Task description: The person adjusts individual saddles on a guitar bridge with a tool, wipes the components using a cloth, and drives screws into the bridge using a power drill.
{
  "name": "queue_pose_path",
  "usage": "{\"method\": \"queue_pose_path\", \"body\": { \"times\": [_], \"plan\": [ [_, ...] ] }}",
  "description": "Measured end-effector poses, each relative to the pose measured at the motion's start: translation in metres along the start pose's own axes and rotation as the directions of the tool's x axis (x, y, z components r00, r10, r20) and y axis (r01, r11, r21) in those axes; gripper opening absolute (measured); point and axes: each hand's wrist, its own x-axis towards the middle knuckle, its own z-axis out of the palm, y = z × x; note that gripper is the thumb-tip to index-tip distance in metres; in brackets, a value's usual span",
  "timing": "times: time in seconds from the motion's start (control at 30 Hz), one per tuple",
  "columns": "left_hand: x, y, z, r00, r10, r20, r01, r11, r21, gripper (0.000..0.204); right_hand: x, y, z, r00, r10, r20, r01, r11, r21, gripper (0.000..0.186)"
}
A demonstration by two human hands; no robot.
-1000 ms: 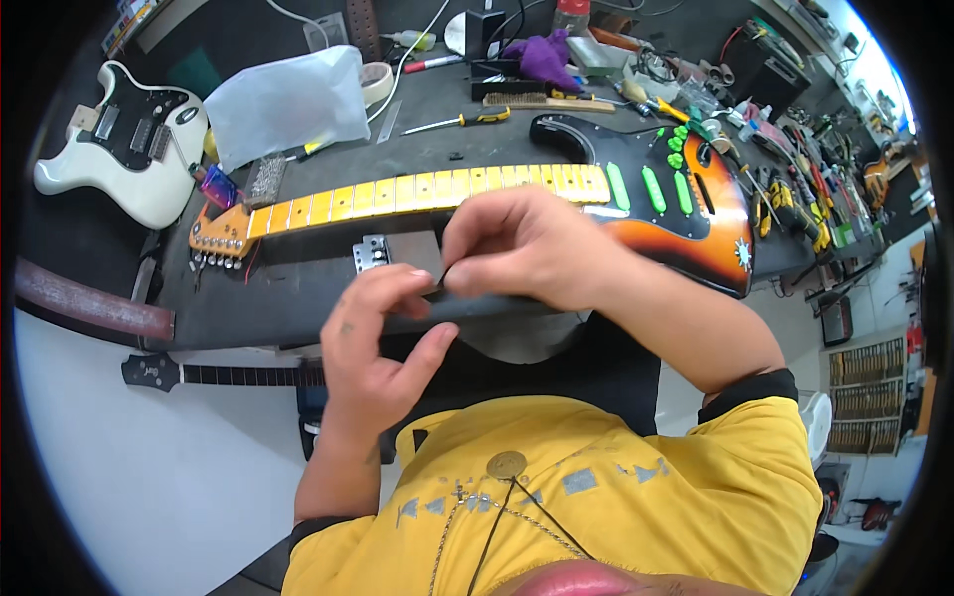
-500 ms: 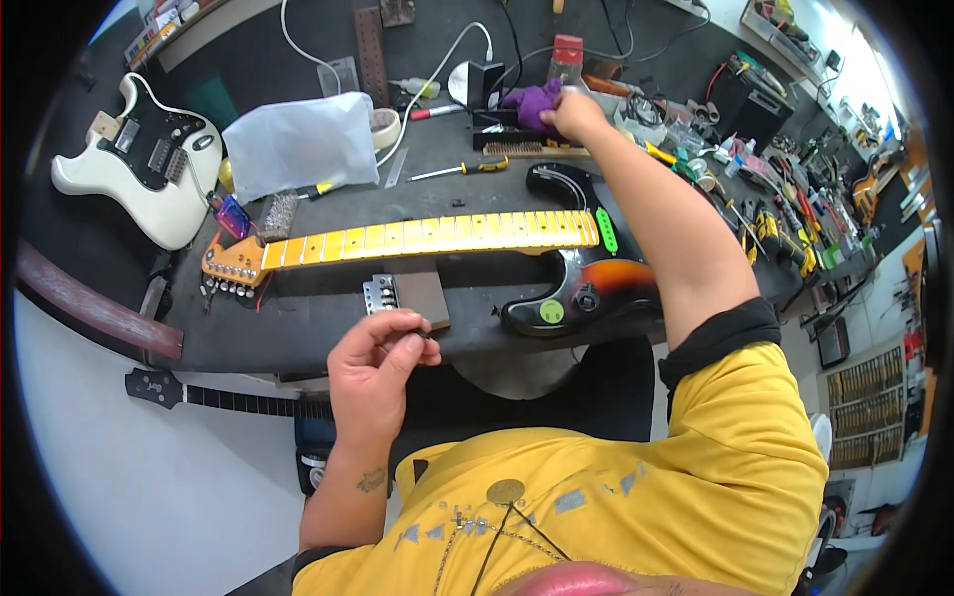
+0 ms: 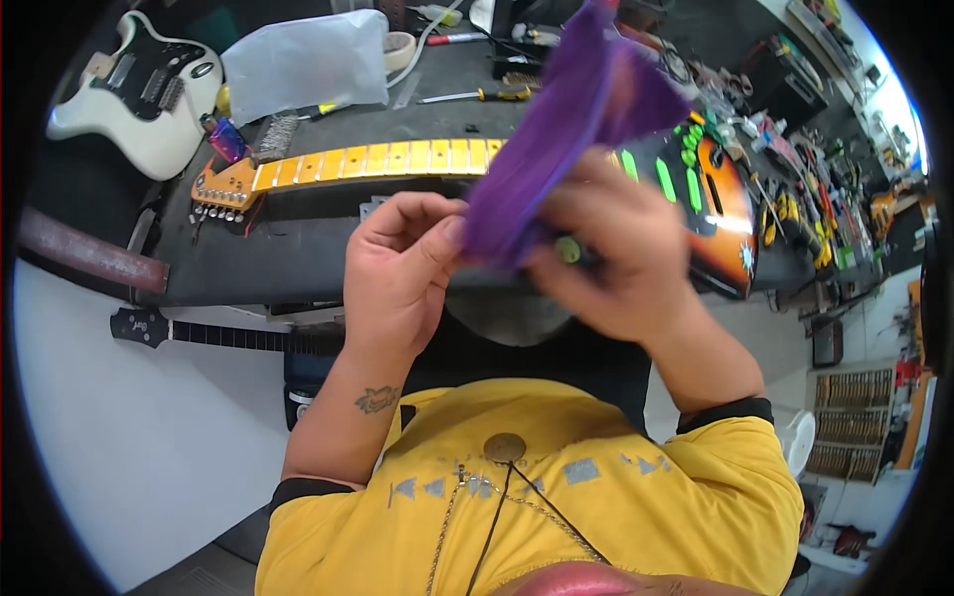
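Purple cloth (image 3: pixel 576 129): soft, matt woven fabric, creased. Sunburst guitar body (image 3: pixel 730 223): glossy lacquer, with glossy green plastic pickup covers (image 3: pixel 668 179). Guitar neck (image 3: pixel 397 159): smooth, yellow glossy wood; metal tuners at headstock. White guitar (image 3: pixel 129 94): glossy finish. Workbench mat (image 3: pixel 298 248): dark, matt. Plastic bag (image 3: pixel 303 65): translucent, crinkled film.

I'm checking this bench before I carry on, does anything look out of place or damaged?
Nothing looks damaged. Both hands, left and right, hold a purple cloth over the sunburst guitar lying flat on the dark bench. Its far side is crowded with tools, and a black guitar neck juts out below the bench edge.
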Motion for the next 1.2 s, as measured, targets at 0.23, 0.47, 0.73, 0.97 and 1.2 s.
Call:
{"method": "queue_pose_path", "body": {
  "times": [0.23,0.47,0.73,0.97,1.2],
  "plan": [
    [-0.007,-0.005,0.023,0.997,0.052,0.057,-0.049,0.998,-0.044,0.014,-0.024,0.004,0.025,0.991,0.002,-0.134,0.006,0.998,0.058,0.032],
    [-0.012,-0.015,0.031,1.000,0.014,-0.010,-0.015,0.993,-0.121,0.011,-0.031,0.007,0.029,0.968,-0.029,-0.250,0.020,0.999,-0.040,0.033],
    [-0.029,-0.027,0.020,0.995,0.002,-0.103,-0.013,0.994,-0.111,0.011,-0.047,0.006,0.031,0.975,-0.005,-0.221,-0.002,0.999,-0.035,0.033],
    [-0.021,-0.031,0.006,0.937,0.334,0.104,-0.349,0.902,0.254,0.022,-0.053,-0.012,0.033,0.644,0.713,0.278,-0.495,0.111,0.862,0.026],
    [-0.030,-0.056,0.009,0.875,0.448,0.184,-0.450,0.609,0.653,0.015,-0.066,-0.005,0.038,0.601,0.685,0.413,-0.508,-0.072,0.858,0.035]
  ]
}}
